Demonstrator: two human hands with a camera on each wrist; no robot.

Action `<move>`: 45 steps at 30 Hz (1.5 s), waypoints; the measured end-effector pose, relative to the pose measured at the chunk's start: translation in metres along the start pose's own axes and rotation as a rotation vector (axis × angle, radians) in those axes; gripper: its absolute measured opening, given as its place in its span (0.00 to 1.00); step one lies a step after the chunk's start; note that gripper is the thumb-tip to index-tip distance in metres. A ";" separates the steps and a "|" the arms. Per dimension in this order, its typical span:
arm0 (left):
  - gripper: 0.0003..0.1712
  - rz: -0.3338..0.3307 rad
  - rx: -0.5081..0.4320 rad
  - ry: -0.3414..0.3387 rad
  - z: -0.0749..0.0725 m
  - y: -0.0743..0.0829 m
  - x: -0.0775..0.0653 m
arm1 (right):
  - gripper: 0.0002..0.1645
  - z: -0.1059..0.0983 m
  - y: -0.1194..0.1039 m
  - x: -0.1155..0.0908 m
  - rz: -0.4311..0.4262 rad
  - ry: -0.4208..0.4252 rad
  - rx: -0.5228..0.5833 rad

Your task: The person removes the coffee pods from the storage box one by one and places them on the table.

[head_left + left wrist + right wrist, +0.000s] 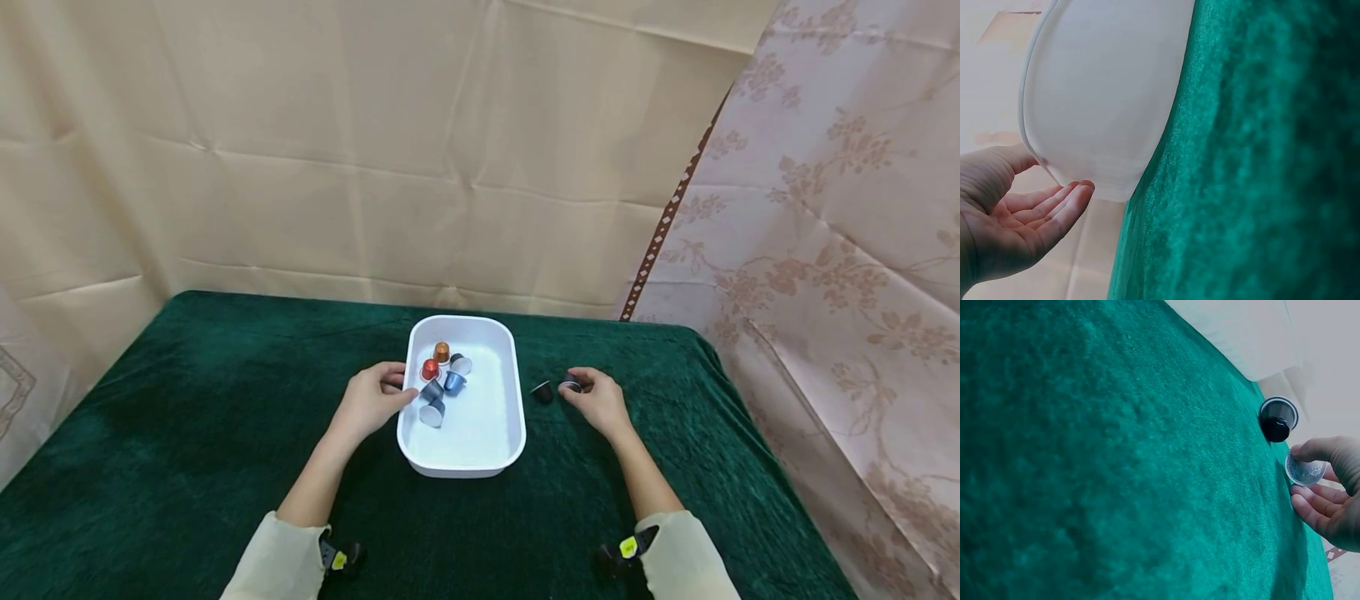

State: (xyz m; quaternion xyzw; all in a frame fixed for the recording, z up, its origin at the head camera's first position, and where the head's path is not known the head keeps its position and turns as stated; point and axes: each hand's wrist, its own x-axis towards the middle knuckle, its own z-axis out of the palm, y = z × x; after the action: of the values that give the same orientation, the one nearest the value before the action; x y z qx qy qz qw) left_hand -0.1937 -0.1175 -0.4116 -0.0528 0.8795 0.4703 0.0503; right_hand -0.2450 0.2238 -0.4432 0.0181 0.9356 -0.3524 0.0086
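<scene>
"Right hand?"
"Right hand: thumb and fingers pinching a dark capsule, right of the white tray. On the green-covered tabletop or just above, can't tell. Black capsule just beside."
"Left?"
"Left hand: thumb over the tray's left rim, fingers outside, pinching it."
"Handling?"
"Guessing: light, thin-walled, smooth, slips or dents if squeezed. Hold lightly by the sides near the flange, off the flat lid."
</scene>
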 end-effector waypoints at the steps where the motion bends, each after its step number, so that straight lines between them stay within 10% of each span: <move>1: 0.28 -0.001 -0.001 -0.001 0.000 0.000 0.000 | 0.25 0.000 0.000 0.000 0.005 -0.002 -0.002; 45: 0.28 -0.009 -0.001 0.004 0.001 -0.002 0.001 | 0.25 0.005 0.001 0.007 -0.001 -0.053 0.010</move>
State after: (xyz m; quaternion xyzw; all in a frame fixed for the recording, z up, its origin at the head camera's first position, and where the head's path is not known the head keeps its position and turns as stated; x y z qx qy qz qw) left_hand -0.1943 -0.1177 -0.4141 -0.0575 0.8790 0.4706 0.0508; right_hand -0.2518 0.2219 -0.4478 0.0082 0.9333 -0.3574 0.0329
